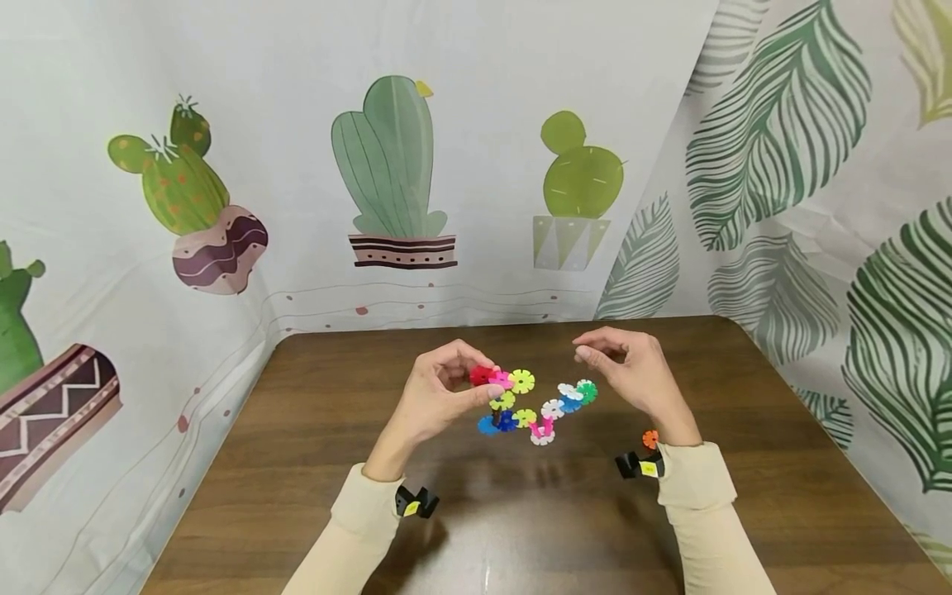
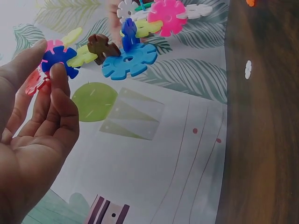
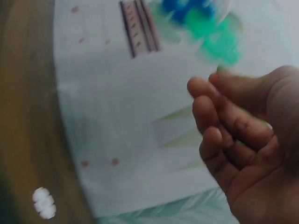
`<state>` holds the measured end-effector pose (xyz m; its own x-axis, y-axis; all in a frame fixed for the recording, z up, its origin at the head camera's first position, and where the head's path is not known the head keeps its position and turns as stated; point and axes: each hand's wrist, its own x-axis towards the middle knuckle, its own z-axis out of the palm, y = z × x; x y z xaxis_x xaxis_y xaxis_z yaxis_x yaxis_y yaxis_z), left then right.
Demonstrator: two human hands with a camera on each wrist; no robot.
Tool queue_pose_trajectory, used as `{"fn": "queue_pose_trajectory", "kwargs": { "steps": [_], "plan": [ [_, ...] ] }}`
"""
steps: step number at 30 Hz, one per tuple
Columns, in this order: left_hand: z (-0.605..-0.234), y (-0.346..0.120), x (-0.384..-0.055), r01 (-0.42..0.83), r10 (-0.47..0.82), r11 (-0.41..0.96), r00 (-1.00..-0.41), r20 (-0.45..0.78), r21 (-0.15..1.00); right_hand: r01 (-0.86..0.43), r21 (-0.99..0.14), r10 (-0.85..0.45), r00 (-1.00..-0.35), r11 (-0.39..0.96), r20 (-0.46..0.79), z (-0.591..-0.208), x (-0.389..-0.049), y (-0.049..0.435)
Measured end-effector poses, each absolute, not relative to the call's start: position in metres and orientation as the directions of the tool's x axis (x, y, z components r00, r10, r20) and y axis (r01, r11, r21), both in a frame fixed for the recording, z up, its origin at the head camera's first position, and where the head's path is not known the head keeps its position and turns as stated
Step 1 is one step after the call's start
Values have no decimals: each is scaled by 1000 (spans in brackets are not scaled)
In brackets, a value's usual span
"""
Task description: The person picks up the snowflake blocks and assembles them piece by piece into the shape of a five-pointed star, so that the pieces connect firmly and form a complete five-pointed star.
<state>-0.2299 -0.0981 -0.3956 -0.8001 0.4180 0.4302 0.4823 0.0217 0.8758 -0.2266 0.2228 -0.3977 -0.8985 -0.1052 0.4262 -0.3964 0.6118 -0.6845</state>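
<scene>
A chain of interlocked plastic snowflake discs [image 1: 523,418] in red, pink, yellow, blue, white and green is held up above the table. My left hand [image 1: 439,392] pinches its red and pink end between thumb and fingers. In the left wrist view, the left hand [image 2: 39,109] has a dark blue disc [image 2: 60,62] at its fingertips, and a light blue disc [image 2: 131,61] hangs farther along. Above and right of the chain's green disc [image 1: 587,392], my right hand [image 1: 628,368] is loosely bent and holds nothing visible. The right wrist view shows the green end blurred, beyond the right fingertips.
An orange disc [image 1: 650,439] lies on the brown wooden table [image 1: 297,463] by the right wrist. A white disc [image 2: 248,69] also lies on the table. Behind stands a cloth backdrop [image 1: 491,190] printed with cacti and leaves. Both wrists wear black cameras.
</scene>
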Motion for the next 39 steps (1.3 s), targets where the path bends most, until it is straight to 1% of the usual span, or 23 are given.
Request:
{"fn": "queue_pose_trajectory", "kwargs": {
  "steps": [4, 6, 10, 13, 18, 22, 28, 35, 39],
  "plan": [
    [-396, -100, -229, 477, 414, 24, -805, 425, 879, -256, -690, -75, -957, 677, 281, -426, -246, 234],
    [-396, -100, -228, 474, 412, 23, -807, 423, 880, -199, -657, -82, -975, 727, 205, -442, -254, 239],
    [-396, -100, -228, 470, 412, 20, -808, 421, 883, -144, -573, -121, -990, 807, 79, -469, -263, 242],
    [-396, -100, -228, 470, 416, 16, -806, 422, 882, -116, -509, -125, -992, 853, 17, -483, -266, 241],
    [-394, -99, -229, 477, 422, 17, -800, 426, 879, -42, -470, -69, -997, 882, -40, -494, -267, 235],
    [-393, -99, -231, 480, 425, 24, -799, 426, 877, -12, -463, -34, -999, 886, -39, -495, -267, 233],
    [-394, -100, -230, 477, 425, 33, -802, 420, 878, -33, -465, -38, -999, 885, -1, -496, -267, 235],
    [-395, -101, -229, 478, 425, 35, -802, 420, 878, -156, -529, -72, -982, 834, 176, -491, -267, 239],
    [-394, -101, -230, 485, 426, 24, -796, 430, 874, -166, -574, -37, -973, 802, 229, -474, -264, 240]
  ]
}}
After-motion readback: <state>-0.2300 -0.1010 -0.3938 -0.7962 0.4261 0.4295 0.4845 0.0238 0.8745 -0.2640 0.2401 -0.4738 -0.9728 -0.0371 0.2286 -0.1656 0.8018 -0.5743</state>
